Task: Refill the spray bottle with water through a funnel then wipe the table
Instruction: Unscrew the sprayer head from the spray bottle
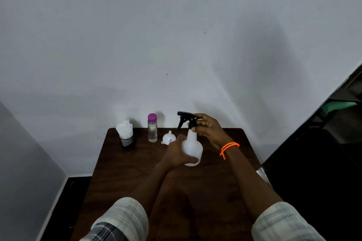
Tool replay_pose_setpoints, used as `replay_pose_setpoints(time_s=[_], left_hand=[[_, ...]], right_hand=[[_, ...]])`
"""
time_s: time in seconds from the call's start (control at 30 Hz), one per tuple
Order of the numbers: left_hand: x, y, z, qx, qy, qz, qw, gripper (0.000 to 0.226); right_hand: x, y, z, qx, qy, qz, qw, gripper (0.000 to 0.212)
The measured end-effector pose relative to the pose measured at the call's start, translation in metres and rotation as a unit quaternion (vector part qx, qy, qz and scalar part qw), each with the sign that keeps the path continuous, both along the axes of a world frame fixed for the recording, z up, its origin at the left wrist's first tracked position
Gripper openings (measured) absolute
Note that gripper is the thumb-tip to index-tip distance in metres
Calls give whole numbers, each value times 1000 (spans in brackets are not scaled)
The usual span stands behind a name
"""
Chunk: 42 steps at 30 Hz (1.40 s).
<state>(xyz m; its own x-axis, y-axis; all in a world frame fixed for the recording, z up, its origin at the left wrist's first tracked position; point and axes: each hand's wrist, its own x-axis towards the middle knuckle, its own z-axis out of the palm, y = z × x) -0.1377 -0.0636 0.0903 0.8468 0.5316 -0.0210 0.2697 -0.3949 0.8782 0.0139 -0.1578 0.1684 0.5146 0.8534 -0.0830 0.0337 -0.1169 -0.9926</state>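
Note:
A white spray bottle [193,147] stands upright on the dark wooden table [121,178]. My left hand [177,153] wraps around its lower body. My right hand [208,129] grips the black trigger head [185,119] at the bottle's neck. A small white funnel [168,138] lies upside down on the table just left of the bottle. A clear water bottle with a purple cap [152,128] stands further left near the wall. A black holder with white tissues [126,134] stands at the table's back left corner.
The table is pushed against a white wall [176,55]. A grey partition [23,162] is on the left. Dark floor and furniture lie to the right of the table. An orange bracelet [228,148] is on my right wrist.

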Motion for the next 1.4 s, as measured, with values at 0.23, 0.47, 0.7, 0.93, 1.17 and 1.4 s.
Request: replay_pose_setpoints(time_s=[0.23, 0.47, 0.7, 0.93, 1.17, 1.4], left_hand=[[-4, 2, 0, 16, 6, -9, 1000, 80], [-10, 2, -4, 27, 16, -22, 999, 80], [-19, 2, -12, 29, 32, -27, 999, 81], [-29, 1, -16, 23, 30, -9, 999, 76], [-37, 4, -23, 24, 23, 24, 999, 82], [-42, 6, -33, 33, 23, 33, 999, 92]], right_hand=[[-1, 5, 15, 60, 17, -59, 996, 35], [2, 4, 28, 79, 22, -124, 989, 27], [8, 2, 41, 91, 16, -191, 977, 35], [19, -2, 42, 82, 96, -319, 939, 32], [29, -23, 27, 66, 249, -363, 895, 31], [34, -41, 4, 72, 337, -366, 865, 19]])
